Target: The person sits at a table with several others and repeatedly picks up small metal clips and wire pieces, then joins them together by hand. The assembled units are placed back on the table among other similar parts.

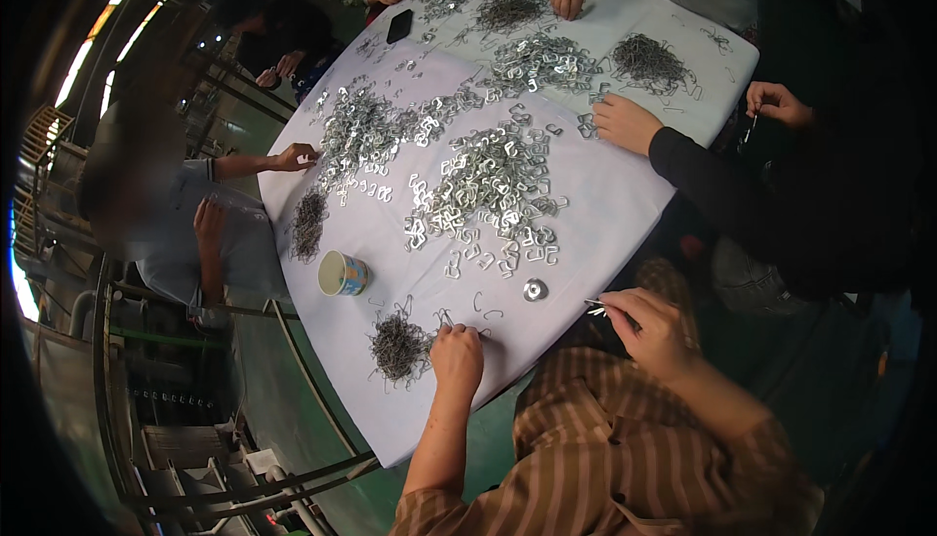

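Note:
My left hand [457, 365] is closed over the near part of the table, fingertips down among a few loose wire hooks [480, 302]. What it pinches, if anything, is hidden. Just left of it lies a tangled heap of dark wire hooks [398, 349]. Off the table's right edge, my right hand [652, 333] pinches small shiny metal pieces [596, 308] between thumb and fingers; their exact shape is too small to tell. Ahead of both hands spreads a large pile of flat, bent silver metal clips [483, 185]. A round shiny metal piece [535, 289] sits near the right edge.
A paper cup [344, 274] stands on the white-covered table [361, 409]. Further piles of clips [356, 136] and wire hooks [649, 62] lie beyond, with a black phone [399, 26]. Several people sit around; one person's hand [627, 124] rests at the right edge, another's [293, 157] at the left.

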Demonstrator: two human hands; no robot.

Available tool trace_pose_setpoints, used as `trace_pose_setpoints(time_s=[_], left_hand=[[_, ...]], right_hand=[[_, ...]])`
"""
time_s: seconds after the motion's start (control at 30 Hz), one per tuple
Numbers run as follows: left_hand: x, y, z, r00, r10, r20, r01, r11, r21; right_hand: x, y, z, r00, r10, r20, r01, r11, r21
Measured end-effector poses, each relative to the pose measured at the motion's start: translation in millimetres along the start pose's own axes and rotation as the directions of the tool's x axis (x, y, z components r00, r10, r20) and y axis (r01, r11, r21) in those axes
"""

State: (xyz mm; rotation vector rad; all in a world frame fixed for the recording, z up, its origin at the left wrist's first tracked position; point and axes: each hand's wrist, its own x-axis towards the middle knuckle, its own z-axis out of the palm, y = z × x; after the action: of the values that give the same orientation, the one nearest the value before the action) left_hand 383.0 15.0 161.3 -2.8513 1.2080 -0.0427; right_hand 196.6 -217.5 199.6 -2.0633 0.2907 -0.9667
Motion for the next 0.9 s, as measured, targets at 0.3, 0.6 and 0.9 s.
trace_pose_setpoints(time_s=[0.3,0.6,0.9], left_hand=[[8.2,-21.3,-14.5,0.985,-0.119,-0.126,0.086,0.966,-0.245],[17.6,-10.5,-35.9,0.934,-0.356,0.018,0.243,0.601,-0.761],[20.6,104.0,-70.2,0.945,0.135,-0.299,-0.328,0.413,-0.850]], right_hand=[[-3.5,-2.3,1.5,1.000,0.011,-0.016,-0.010,0.999,0.046],[-7.3,-3.5,5.0,0.999,0.050,0.014,-0.051,0.995,0.091],[-7.4,-9.0,7.2,0.998,0.053,0.017,-0.055,0.994,0.099]])
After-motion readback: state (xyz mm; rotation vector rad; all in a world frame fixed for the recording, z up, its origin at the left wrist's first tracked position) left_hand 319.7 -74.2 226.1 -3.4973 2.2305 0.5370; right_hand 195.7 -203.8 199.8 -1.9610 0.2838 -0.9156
